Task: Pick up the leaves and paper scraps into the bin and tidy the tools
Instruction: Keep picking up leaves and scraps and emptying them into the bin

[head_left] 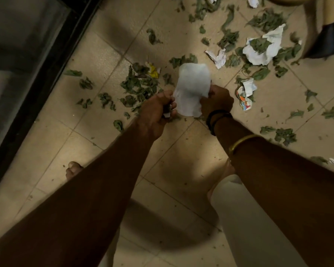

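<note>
Both my arms (89,197) are reaching down and forward over the tiled floor (181,160). Two black bands (214,120) are sitting on my right wrist, and a gold bangle (241,141) is sitting a bit higher up that arm. My bare foot (73,169) is peeking out beside my left arm, and my white trouser leg (249,218) is showing under my right arm.

My right hand (216,102) is pinching the right edge of a white sheet (193,87) of paper, holding it up off the floor. My left hand (158,107) is touching the sheet's left edge. Its fingers are curling tight round a small dark thing (167,111); I cannot tell what that thing is.

Green leaves (139,85) are lying in a heap on the floor just left of the sheet, and more are lying all over the tiles to the right and further away. Paper scraps are lying among them: a big crumpled white one (262,49) with a leaf on it, a small white one (219,57), a colourful one (246,94) near my right hand, and a yellow one (153,71) at the top of the heap.

Off to the left, a dark door frame (46,78) is running along the floor. Up in the far right corner, a chair leg (328,41) with a black foot is standing.
</note>
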